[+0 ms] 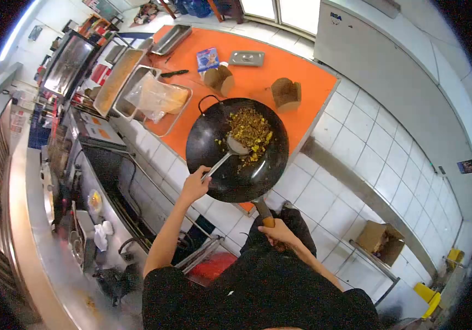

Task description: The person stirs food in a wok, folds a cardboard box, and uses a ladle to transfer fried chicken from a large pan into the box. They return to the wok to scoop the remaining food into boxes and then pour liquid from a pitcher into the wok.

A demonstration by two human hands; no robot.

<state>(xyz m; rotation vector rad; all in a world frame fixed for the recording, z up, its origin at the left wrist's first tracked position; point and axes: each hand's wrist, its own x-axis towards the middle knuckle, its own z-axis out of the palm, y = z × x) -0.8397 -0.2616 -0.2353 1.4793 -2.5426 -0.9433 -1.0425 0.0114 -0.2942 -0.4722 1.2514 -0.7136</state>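
A large dark wok is held up in front of me, overlapping the near edge of the orange table. My right hand is closed around its wooden handle. Yellow-brown fried food, broken into small bits, lies in the far right part of the wok. My left hand grips the shaft of a metal ladle, whose bowl rests among the food. Beyond the wok stand two open brown cardboard food boxes, one at the back and one to the right.
On the orange table are a blue packet, a metal lid and a tray holding a plastic bag. A steel counter and stove line the left. A cardboard carton stands at lower right, over white floor tiles.
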